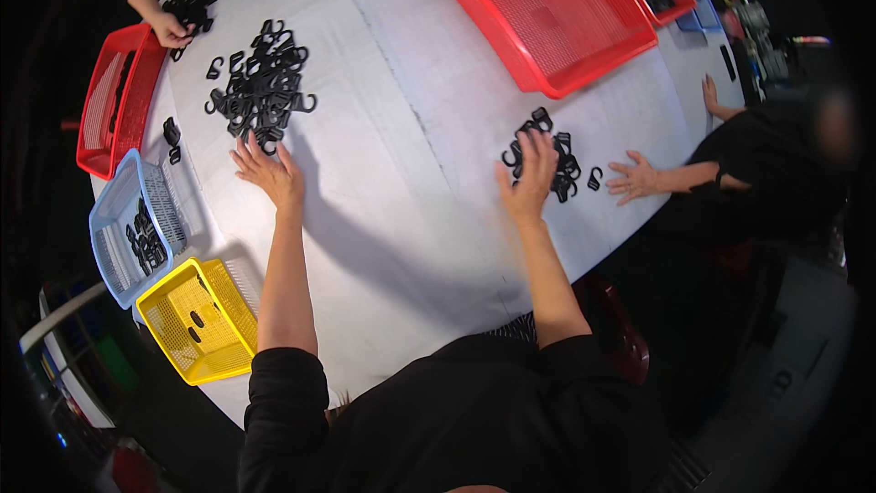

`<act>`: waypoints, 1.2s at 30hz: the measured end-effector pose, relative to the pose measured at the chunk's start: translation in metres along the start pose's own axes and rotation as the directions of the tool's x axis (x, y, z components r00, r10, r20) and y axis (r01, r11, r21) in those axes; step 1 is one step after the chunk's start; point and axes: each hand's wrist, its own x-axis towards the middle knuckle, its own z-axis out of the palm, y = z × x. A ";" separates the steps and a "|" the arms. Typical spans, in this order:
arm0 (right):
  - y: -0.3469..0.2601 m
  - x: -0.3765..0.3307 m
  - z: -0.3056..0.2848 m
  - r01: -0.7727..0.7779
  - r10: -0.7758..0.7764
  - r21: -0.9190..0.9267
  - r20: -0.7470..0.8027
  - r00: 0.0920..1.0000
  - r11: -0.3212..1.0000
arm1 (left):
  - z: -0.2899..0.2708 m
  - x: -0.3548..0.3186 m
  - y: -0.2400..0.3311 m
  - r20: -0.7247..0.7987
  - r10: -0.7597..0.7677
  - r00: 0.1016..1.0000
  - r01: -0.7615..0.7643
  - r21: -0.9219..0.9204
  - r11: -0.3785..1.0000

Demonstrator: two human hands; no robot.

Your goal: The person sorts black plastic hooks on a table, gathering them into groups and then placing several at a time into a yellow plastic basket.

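Note:
Black plastic hooks lie in a large heap at the left middle of the white table. My left hand is at the near edge of that heap, fingers spread, with its fingertips by the nearest hooks. To the right, my right hand reaches over a smaller pile of black hooks. Its fingers are stretched out and cover part of the pile, so I cannot tell whether they touch it. One loose hook lies just right of the small pile.
A large red basket stands at the far right. Red, blue and yellow baskets line the left edge. A co-worker's hand rests near the small pile; another person's hand touches hooks at the far left.

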 end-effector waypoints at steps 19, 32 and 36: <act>0.107 -0.059 -0.041 -0.183 0.202 -0.089 0.310 0.929 0.979 | 0.095 -0.092 0.346 0.494 0.808 0.322 -0.529 -0.613 0.586; 0.055 -0.018 0.011 -0.079 0.111 -0.094 0.418 0.902 0.992 | 0.083 -0.070 0.286 0.503 0.690 0.521 -0.491 -0.484 0.724; 0.024 0.019 0.045 0.007 0.006 -0.028 0.449 0.894 1.000 | 0.084 -0.031 0.248 0.473 0.588 0.656 -0.419 -0.420 0.805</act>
